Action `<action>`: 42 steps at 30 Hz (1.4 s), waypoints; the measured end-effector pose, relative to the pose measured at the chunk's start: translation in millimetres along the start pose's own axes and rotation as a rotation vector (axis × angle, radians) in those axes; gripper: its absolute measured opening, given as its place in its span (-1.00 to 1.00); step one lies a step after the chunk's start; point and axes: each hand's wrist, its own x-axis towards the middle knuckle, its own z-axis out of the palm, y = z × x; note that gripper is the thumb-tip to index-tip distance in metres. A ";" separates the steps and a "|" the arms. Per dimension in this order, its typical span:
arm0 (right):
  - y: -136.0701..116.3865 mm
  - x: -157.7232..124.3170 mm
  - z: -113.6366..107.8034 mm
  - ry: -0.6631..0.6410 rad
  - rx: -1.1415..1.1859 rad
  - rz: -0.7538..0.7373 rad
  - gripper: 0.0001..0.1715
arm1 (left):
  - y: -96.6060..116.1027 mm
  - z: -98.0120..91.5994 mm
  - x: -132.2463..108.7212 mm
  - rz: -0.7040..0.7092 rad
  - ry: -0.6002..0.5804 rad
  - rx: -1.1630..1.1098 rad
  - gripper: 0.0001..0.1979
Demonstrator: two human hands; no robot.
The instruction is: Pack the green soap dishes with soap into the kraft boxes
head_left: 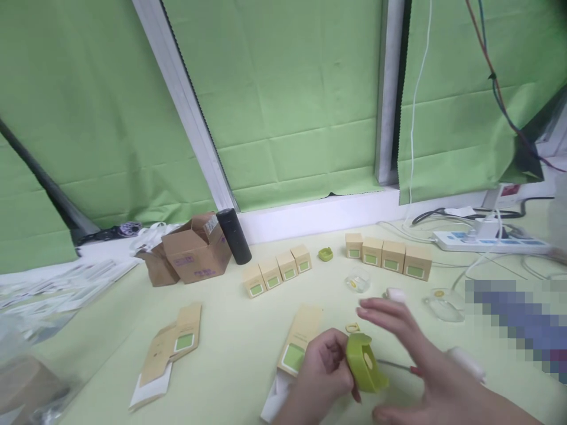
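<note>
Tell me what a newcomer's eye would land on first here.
Front and centre, the left hand grips a bright green rounded plastic case, with the right hand spread open beside it. Behind them, two rows of small tan cardboard boxes with green labels line up, and an open brown cardboard carton sits far left beside a black cylinder.

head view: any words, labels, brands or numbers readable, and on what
Nothing readable.
Purple print on the brown cardboard box: blurred.
Green labels on the small boxes: too small.
Faint print on the flat carton by the left hand: unreadable.
The green case in that hand: no text shows.
</note>
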 end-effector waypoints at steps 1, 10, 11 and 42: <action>-0.2 1.5 0.5 -0.072 -0.008 0.005 -0.16 | -0.5 0.4 0.0 0.004 -0.022 0.006 -0.66; -12.5 2.3 2.9 -0.056 0.180 -0.092 -0.27 | -3.1 3.2 -0.2 -0.038 -0.092 -0.016 -0.66; -13.6 0.5 4.8 -0.035 0.206 -0.058 -0.27 | -3.0 3.1 -1.0 -0.038 -0.101 -0.023 -0.68; 65.7 16.1 -19.2 -0.093 -0.463 0.370 -0.60 | -11.7 0.7 3.5 -0.196 -0.011 -0.395 -0.31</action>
